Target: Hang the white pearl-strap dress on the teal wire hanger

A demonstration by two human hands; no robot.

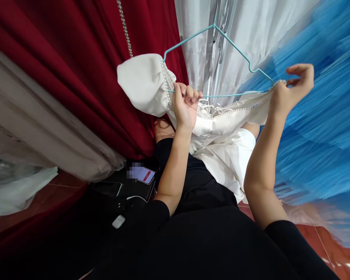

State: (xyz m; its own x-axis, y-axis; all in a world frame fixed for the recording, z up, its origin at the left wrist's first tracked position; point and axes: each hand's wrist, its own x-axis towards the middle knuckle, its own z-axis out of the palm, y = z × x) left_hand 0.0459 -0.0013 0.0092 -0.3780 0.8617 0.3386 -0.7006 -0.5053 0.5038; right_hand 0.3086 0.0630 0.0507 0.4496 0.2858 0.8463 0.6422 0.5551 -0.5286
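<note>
A white garment with bead trim (221,116) hangs across a thin teal wire hanger (189,38), and its lower part rests over my lap. The puffed sleeve (144,83) lies at the hanger's left shoulder. My left hand (186,103) is closed round the beaded neckline and the hanger's bottom bar, near that sleeve. At the right end of the hanger, my right hand (291,87) pinches the garment's other shoulder edge, with some fingers curled and raised above it. The exact fingertip contact there is partly hidden.
Red drapes (84,66) and pale cloth (32,105) hang at the left, blue tulle (323,128) at the right. White curtains (256,31) and a metal pole stand behind the hanger. Lit phone (146,175), dark phone (107,188) and white case (118,221) lie beside me.
</note>
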